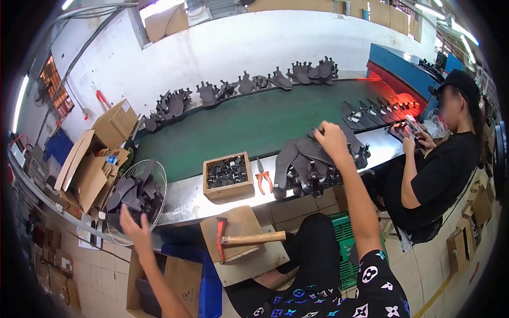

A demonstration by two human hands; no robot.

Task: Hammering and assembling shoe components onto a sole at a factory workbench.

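R hand (331,139) gripped dark shoe-upper stack (310,164); L hand (135,229) spread wide, empty, 8 o'clock. Risk: hammer (241,239) overhung block edge, could get knocked off.

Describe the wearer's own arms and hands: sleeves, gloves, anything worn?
Both hands are bare, no gloves: left hand, right hand. Both forearms are bare too, with no watch or band visible. The right arm ends in a short black sleeve printed with white, blue and pink flower and star shapes. No sleeve shows on the left arm.
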